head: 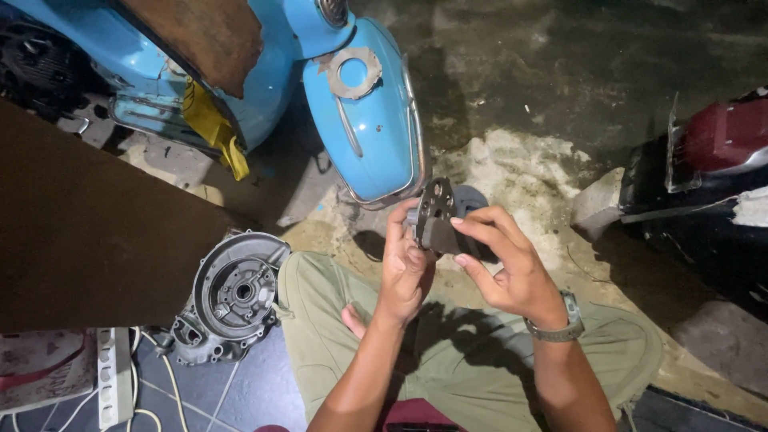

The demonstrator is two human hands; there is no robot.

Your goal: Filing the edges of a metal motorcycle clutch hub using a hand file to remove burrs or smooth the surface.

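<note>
Head view looks straight down on a dark metal bracket (437,220), a flat plate with several round holes, held up between both hands above the person's knees. Its upper end points toward the blue scooter, and its lower end disappears behind the fingers.

On the left side, the left hand (404,268) has its grip closed on the bracket's edge, thumb and fingers wrapped around the near side. From the right, the right hand (508,268) pinches the plate's lower part, fingers curled over the top and thumb underneath, so this grip too is shut on the bracket. A grey wristwatch (560,324) sits on the right wrist.

Under the hands, olive trousers (320,328) cover crossed legs on the floor. Just beside the left knee lies a grey engine casing (232,296), round with a hub in its middle. Near it, at the lower left, a white power strip (114,376) with pale cables rests on the floor. A wide brown board (88,232) fills the left side.

Beyond the bracket stands the blue scooter (364,120), its front mudguard nearest the hands, with a yellow rag (212,124) hanging off its body. At the right edge sits a dark red and black vehicle (712,184). Rough concrete floor (544,88) shows between them.
</note>
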